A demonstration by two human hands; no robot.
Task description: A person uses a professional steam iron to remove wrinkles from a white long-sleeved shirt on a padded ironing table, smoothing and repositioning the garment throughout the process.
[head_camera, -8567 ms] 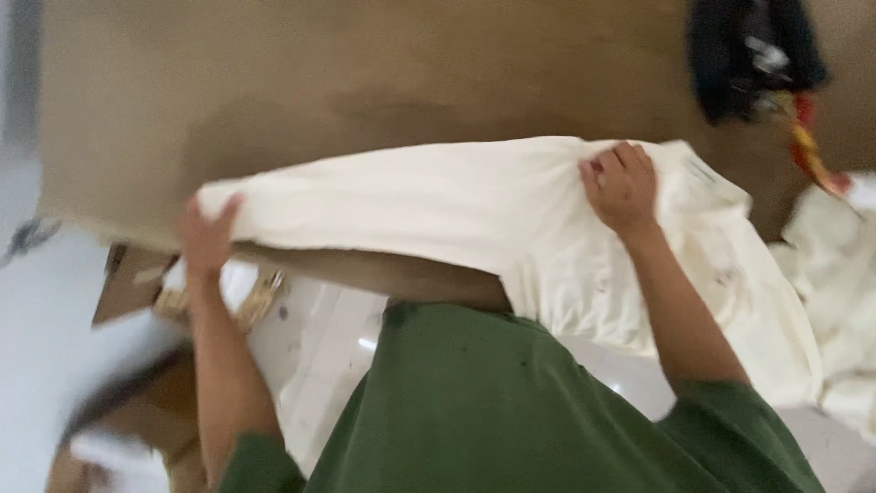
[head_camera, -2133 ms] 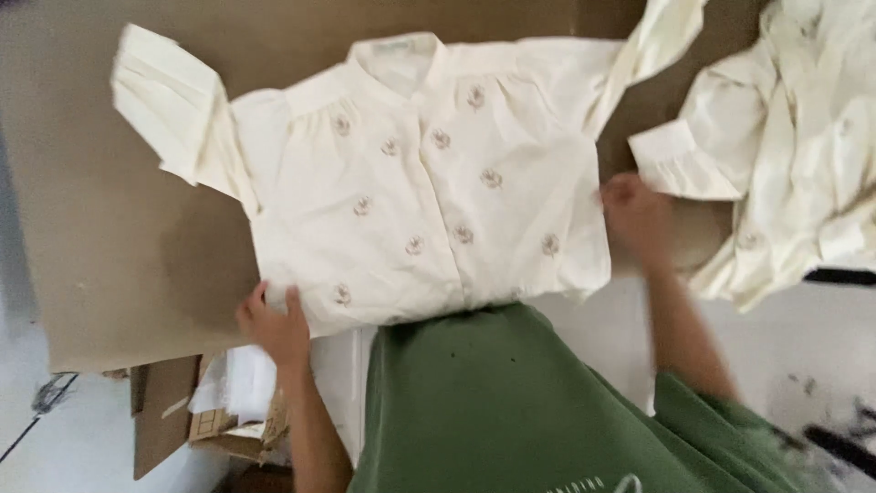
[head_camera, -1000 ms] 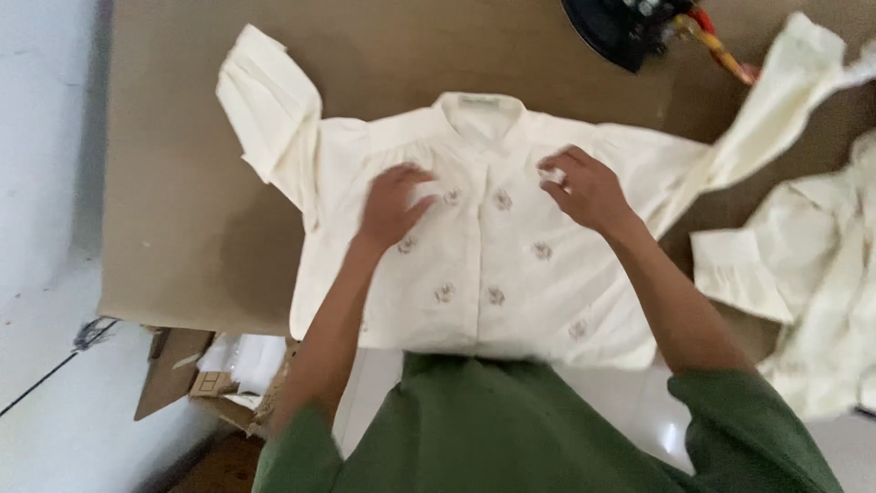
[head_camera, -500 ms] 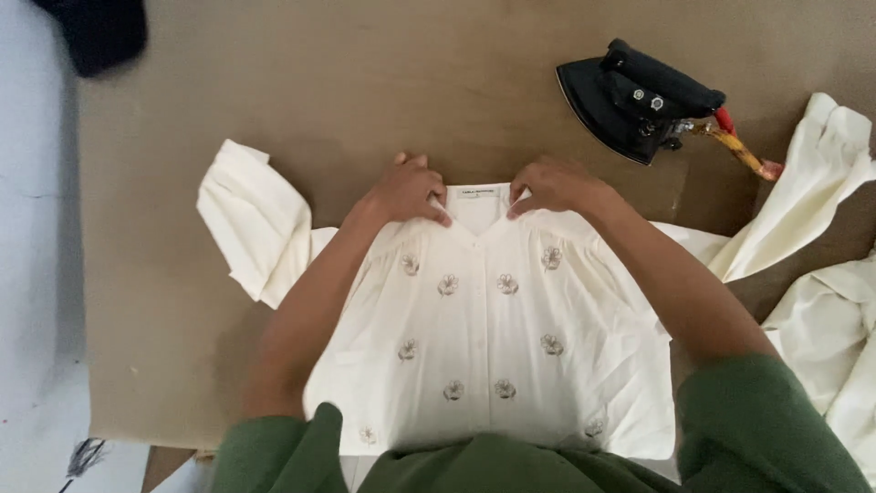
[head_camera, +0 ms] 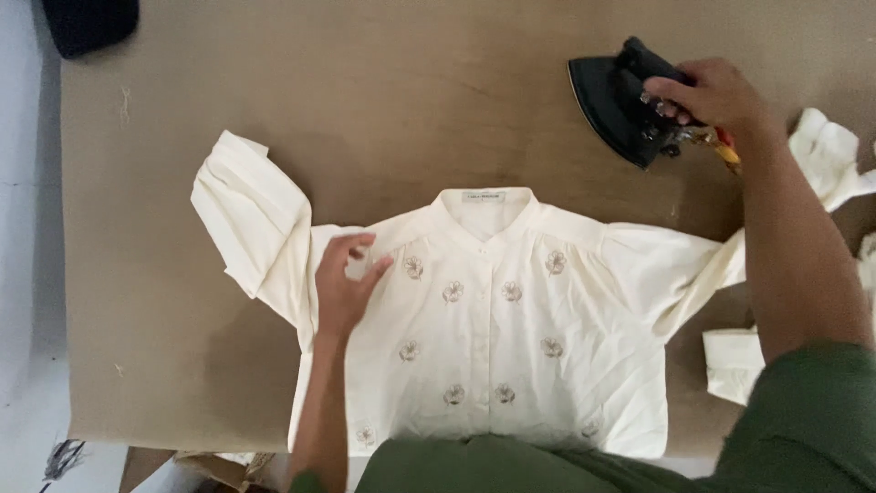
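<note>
- A brown table [head_camera: 438,110] fills most of the view, its flat top running from the left edge to the right and from the near edge to the far one.
- A cream blouse [head_camera: 493,338] lies flat on the near middle of the table, front up, with small embroidered flowers scattered down both sides of the button line; its collar points to the far side and its hem reaches the near edge.
- The blouse's left sleeve [head_camera: 251,215] is folded over itself and juts out to the far left; the right sleeve stretches off to the right and passes under the person's right forearm.
- The person's green top [head_camera: 803,420] shows at the near right and along the near edge.
- More cream cloth [head_camera: 835,164] lies bunched at the right edge of the table, well apart from the blouse's body.
- A black iron [head_camera: 620,105] sits on the table at the far right, its pointed end toward the left.
- The right hand [head_camera: 712,91] is curled closed around the iron's handle, gripping it.
- The left hand [head_camera: 347,283] rests flat on the blouse's left shoulder area, fingers spread and holding nothing, just beside the folded sleeve.
- A dark object [head_camera: 87,23] sits at the far left corner, only partly in view.
</note>
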